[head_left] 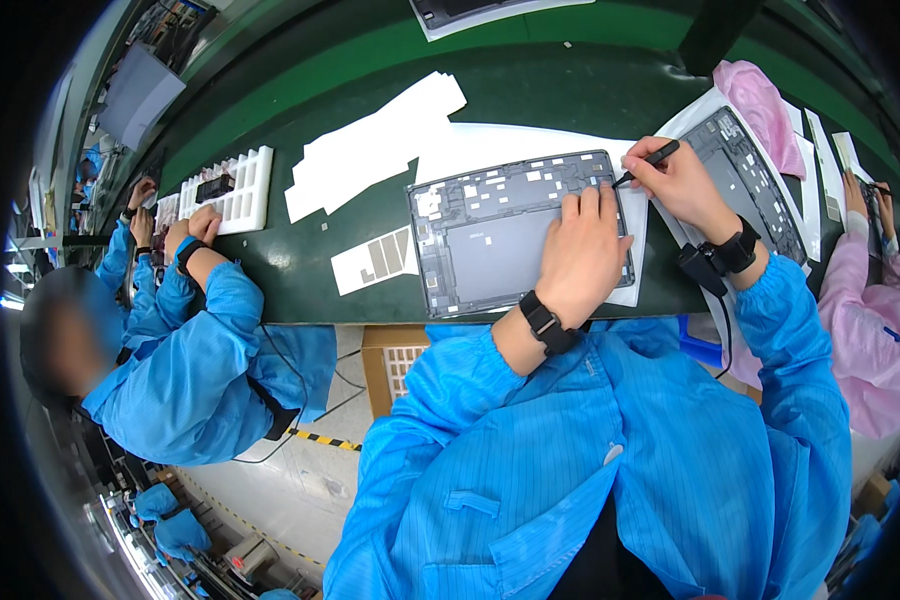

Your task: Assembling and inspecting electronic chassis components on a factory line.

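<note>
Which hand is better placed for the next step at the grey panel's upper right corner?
Probably the right hand: it holds a black pen-like tool, its tip near that corner. The left hand rests on the grey panel.

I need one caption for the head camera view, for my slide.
The left hand rests on a gray tablet housing; the right hand holds a black pen-like tool near its right edge.

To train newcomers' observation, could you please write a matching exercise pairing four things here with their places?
1. Left hand
2. Black pen-like tool
3. White compartmented tray
4. White sheet with grey patches

A. By a co-worker's hands
B. At the grey tablet housing's left edge
C. In the right hand
D. Laid over the housing

Pairs: 1-D; 2-C; 3-A; 4-B
</note>
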A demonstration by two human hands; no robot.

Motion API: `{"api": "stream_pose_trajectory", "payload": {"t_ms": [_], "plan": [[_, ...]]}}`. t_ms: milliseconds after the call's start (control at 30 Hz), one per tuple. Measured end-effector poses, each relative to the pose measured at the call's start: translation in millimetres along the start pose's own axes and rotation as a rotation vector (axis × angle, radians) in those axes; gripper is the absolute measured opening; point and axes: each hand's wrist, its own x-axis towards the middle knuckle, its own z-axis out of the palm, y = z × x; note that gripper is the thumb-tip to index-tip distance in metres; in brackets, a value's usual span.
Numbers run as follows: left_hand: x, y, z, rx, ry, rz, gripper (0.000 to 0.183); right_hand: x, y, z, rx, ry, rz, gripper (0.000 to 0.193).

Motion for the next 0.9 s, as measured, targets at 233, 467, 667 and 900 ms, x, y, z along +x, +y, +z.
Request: {"api": "stream_pose_trajectory", "payload": {"t_ms": [233,467,667,900], "plan": [[7,8,7,0.266,-0.068,-0.043,0.061,-1,1,0,0.05,0.041,0.004,0.017],[9,16,11,0.427,-0.112,-0.067,0.046,-22,-37,-21,0.115,0.47,-0.09,0.038],[-5,7,-20,0.159,0.115,-0.053,0.041,-48,-32,-3,-0.195,0.242,-0.043,0.04],[-65,-94,-99,0.275,0.224,-0.807,0.035,-56,-34,33,-0.831,0.079,0.065,0.039]]}}
